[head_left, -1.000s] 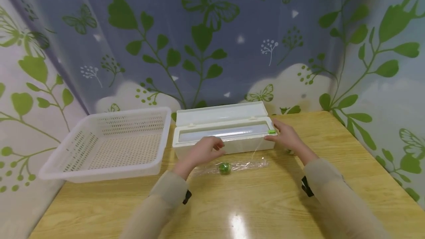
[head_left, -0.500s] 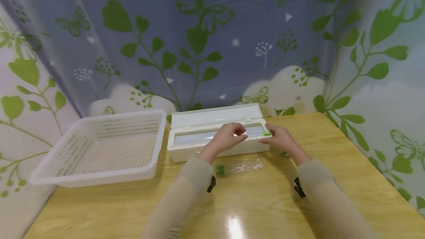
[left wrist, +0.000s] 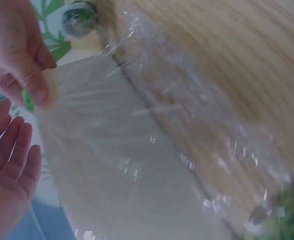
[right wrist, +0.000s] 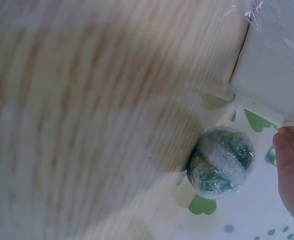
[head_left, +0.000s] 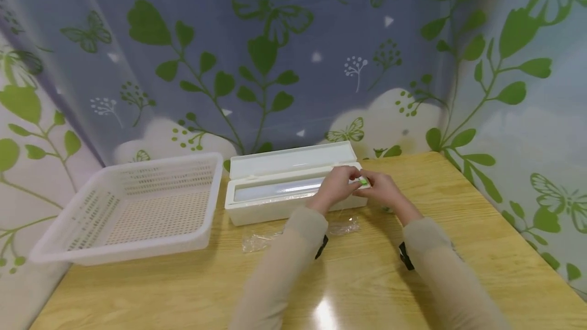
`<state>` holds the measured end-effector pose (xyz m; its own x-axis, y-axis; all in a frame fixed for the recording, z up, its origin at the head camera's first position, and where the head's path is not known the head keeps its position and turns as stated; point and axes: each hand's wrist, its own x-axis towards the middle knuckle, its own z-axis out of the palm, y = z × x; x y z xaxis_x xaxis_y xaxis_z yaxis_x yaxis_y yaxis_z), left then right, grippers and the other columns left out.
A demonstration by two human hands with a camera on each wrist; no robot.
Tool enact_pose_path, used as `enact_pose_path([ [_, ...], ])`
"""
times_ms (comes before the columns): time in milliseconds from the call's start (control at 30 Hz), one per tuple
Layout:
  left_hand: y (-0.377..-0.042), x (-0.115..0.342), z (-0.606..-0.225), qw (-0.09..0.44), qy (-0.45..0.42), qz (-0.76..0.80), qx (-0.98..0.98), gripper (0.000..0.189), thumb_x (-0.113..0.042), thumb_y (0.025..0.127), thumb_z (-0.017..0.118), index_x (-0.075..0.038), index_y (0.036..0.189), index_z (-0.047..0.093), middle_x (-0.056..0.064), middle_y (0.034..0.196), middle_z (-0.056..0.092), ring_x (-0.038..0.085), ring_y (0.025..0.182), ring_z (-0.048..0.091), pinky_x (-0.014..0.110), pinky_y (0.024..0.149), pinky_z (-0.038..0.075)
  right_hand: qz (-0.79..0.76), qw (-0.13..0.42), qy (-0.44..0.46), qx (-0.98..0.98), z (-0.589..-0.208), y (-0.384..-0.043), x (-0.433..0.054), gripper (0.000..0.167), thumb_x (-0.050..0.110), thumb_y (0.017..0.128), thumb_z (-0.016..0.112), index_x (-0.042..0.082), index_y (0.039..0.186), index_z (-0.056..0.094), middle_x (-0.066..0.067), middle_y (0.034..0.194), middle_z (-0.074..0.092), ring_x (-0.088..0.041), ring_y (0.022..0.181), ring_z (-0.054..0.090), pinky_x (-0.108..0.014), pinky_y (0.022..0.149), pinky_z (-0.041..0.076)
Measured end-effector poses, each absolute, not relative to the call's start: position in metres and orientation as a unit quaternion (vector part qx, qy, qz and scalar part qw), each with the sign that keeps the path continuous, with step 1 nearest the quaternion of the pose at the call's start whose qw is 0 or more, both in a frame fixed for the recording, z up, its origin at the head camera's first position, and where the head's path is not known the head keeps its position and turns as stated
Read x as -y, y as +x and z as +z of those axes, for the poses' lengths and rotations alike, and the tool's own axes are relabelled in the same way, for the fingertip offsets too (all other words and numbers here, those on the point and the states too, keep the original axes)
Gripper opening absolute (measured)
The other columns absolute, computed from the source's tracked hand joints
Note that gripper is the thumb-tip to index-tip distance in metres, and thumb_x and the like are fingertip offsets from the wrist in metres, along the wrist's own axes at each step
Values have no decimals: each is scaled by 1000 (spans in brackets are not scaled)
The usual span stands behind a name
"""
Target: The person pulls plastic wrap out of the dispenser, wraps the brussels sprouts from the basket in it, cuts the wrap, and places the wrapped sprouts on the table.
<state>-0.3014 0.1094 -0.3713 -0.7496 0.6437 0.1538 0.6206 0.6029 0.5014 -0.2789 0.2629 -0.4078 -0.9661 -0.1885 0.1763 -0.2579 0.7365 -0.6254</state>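
A long white cling film dispenser (head_left: 261, 212) stands on the table, its lid tipped back and the film roll (head_left: 275, 190) showing inside. My right hand (head_left: 384, 190) grips its right end, thumb on the front beside the green slide cutter (head_left: 364, 182). Close by, my left hand (head_left: 338, 186) hovers over the right part of the dispenser, fingers loosely bent and holding nothing. Clear film (left wrist: 137, 150) hangs down the front face and lies on the tabletop. A green item (left wrist: 282, 215) blurs at the lower corner of the left wrist view; my left sleeve hides it in the head view.
On the left stands a white plastic basket (head_left: 208, 213) with perforated walls. A film-wrapped green ball (right wrist: 221, 161) sits just beyond the dispenser's right end. Behind the wooden table (head_left: 367, 289) hangs a leaf-patterned curtain (head_left: 192, 65).
My left hand has moved right along the dispenser, up to the cutter end, and its sleeve now covers the green ball in front. The right hand stays at the dispenser's end.
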Motion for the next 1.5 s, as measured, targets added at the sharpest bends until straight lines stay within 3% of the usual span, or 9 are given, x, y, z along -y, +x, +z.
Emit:
enact_pose_path([
  [367,-299,-125,-380,-9,308,214,-927,13,-19,83,63,-16,93,69,-4,81,60,9,69,54,19,56,41,367,53,107,923,-409,-278,-262,50,11,77,66,-7,120,49,-27,121,46,-41,110,43,-48,86,40],
  [467,-299,-127,-382,-31,301,193,-933,8,-20,82,63,-18,87,69,-6,77,59,9,66,53,20,53,40,364,61,107,923,-410,-278,-262,48,12,76,67,-6,118,52,-25,106,57,-32,83,56,-38,71,46],
  [600,-299,-126,-383,-53,305,164,-937,6,-19,80,64,-19,81,69,-7,79,60,10,68,55,21,53,42,357,58,104,927,-410,-277,-262,49,14,77,67,-5,118,52,-22,84,58,-16,52,30,-28,52,30],
  [700,-300,-124,-382,-53,312,157,-936,7,-18,79,64,-20,82,70,-8,82,61,9,73,56,20,56,44,357,49,103,927,-408,-276,-261,54,17,78,67,-7,122,47,-28,103,56,-19,57,40,-30,58,36],
  [800,-302,-122,-380,-44,314,165,-934,8,-18,80,64,-18,84,71,-8,84,63,9,75,58,20,61,45,368,39,103,923,-407,-275,-261,59,18,80,66,-9,126,41,-28,125,42,-32,86,54,-37,75,44],
  [967,-305,-121,-378,-20,320,173,-931,9,-15,81,64,-15,87,71,-6,87,65,10,78,59,20,66,46,387,18,98,917,-408,-276,-263,65,21,81,65,-10,129,35,-27,130,35,-41,113,39,-40,81,44],
  [1233,-306,-111,-377,1,327,171,-929,8,-14,81,63,-14,86,70,-5,85,65,10,79,59,21,69,46,389,24,103,915,-413,-277,-264,69,26,77,68,-9,128,37,-28,124,42,-29,91,56,-29,66,46],
  [1367,-309,-105,-376,-4,335,160,-928,9,-16,81,64,-15,87,71,-5,87,66,11,82,60,23,72,46,387,24,98,917,-413,-278,-262,73,27,76,69,-10,128,35,-29,122,43,-19,70,53,-24,56,41],
  [1500,-313,-102,-376,-2,347,157,-925,10,-16,82,63,-16,88,71,-6,89,66,11,84,60,24,73,47,389,25,89,917,-410,-277,-262,72,24,77,69,-10,129,34,-29,122,44,-19,70,51,-25,56,40],
])
